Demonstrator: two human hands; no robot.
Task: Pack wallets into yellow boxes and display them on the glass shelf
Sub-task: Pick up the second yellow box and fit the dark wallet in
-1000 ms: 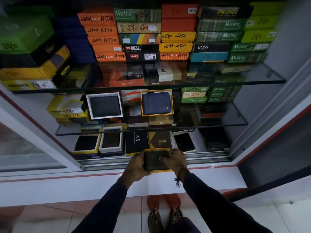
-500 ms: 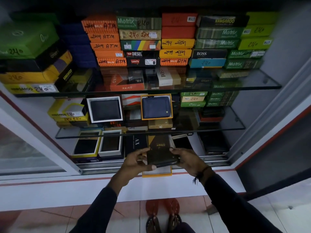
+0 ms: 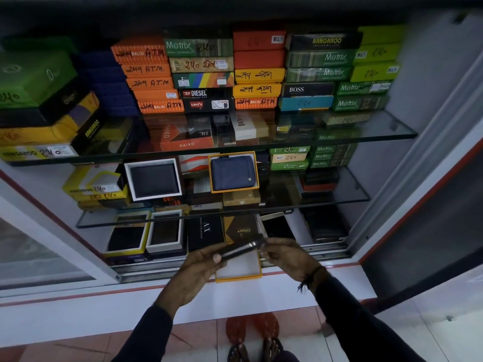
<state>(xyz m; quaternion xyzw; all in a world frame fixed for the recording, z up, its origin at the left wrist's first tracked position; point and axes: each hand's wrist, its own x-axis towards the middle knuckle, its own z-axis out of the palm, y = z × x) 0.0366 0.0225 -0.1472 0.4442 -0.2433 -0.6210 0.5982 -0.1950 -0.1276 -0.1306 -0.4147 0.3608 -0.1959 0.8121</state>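
Note:
A dark zip wallet (image 3: pixel 241 249) is held edge-on, its zipper facing me, between my left hand (image 3: pixel 201 265) and my right hand (image 3: pixel 286 253). Directly beneath it an open yellow box (image 3: pixel 239 270) with a pale inside lies on the cabinet's sliding-door track. On the middle glass shelf (image 3: pixel 339 198) another yellow box (image 3: pixel 234 172) leans upright and shows a navy zip wallet.
Stacks of coloured wallet boxes fill the top glass shelf (image 3: pixel 379 131). A white-framed box (image 3: pixel 153 178) with a black wallet stands left of the navy one. Open display boxes (image 3: pixel 146 232) and black cartons sit at the bottom. A sliding glass door (image 3: pixel 39 252) stands at left.
The wallet was lying flat in the yellow box. Both hands have lifted it out and turned it on edge, leaving the box bare below.

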